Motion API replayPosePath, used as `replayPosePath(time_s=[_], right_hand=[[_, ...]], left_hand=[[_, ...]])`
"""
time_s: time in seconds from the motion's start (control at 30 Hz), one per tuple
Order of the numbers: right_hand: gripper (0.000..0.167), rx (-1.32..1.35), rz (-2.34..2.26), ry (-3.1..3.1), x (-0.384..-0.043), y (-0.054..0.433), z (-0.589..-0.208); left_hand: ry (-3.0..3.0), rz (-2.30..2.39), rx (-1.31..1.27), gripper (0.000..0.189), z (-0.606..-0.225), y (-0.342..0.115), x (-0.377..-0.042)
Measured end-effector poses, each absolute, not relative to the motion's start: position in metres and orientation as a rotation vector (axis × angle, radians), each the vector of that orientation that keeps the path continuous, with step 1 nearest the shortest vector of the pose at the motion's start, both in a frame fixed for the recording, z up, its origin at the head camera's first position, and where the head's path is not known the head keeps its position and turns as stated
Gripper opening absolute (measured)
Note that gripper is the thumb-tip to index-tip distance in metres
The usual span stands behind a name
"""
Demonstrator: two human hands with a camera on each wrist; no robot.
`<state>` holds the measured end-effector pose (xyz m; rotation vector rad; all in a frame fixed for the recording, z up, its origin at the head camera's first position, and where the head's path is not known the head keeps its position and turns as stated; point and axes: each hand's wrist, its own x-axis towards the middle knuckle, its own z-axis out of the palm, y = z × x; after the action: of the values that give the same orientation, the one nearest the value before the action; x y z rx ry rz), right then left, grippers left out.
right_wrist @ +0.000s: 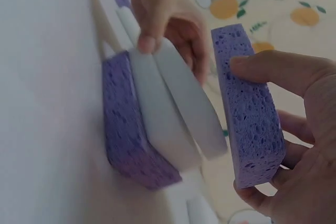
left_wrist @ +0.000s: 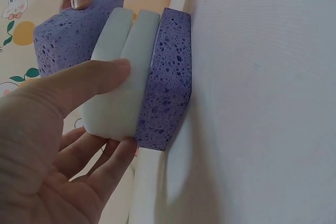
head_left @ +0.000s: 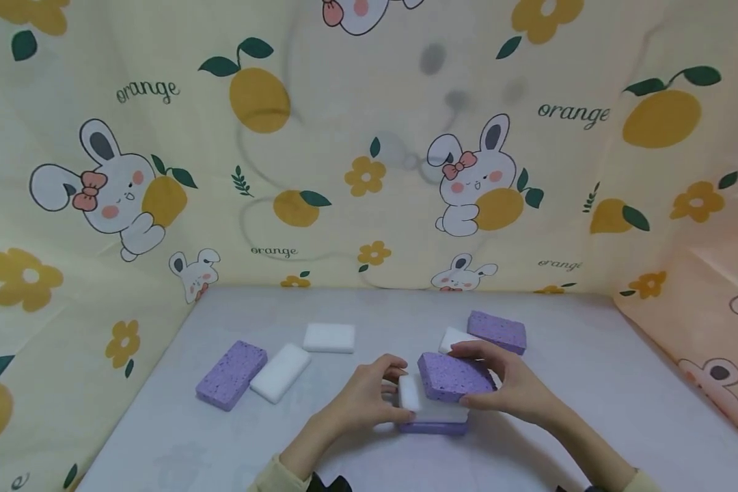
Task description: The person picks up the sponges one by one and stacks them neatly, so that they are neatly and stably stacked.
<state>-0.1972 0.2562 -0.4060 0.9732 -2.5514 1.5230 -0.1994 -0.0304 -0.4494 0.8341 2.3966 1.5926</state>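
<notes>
A stack stands on the table in front of me: a purple porous sponge (head_left: 433,428) lies at the bottom, with two white sponges (right_wrist: 157,108) on top of it. My left hand (head_left: 359,396) holds the white sponges from the left, thumb on the near side and fingers on the far side. Another purple sponge (head_left: 452,377) is pinched between the thumb and fingers of my right hand (head_left: 519,388). It is held tilted just over the stack, with a gap to the upper white sponge in the right wrist view.
On the left of the table (head_left: 160,437) lie a purple sponge (head_left: 231,376) and a white sponge (head_left: 281,373), with another white sponge (head_left: 329,338) farther back. Behind my right hand are a purple sponge (head_left: 497,332) and a partly hidden white one (head_left: 455,337). A printed cloth (head_left: 369,225) hangs behind.
</notes>
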Motion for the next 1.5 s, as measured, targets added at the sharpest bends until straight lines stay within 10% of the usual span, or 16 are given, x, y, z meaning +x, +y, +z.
replayPosePath(time_s=[1.5], right_hand=[[0.074, 0.914, 1.423, -2.562, -0.191, 0.220, -0.421]], left_hand=[[2.424, 1.571, 0.856, 0.070, -0.450, -0.029, -0.202]])
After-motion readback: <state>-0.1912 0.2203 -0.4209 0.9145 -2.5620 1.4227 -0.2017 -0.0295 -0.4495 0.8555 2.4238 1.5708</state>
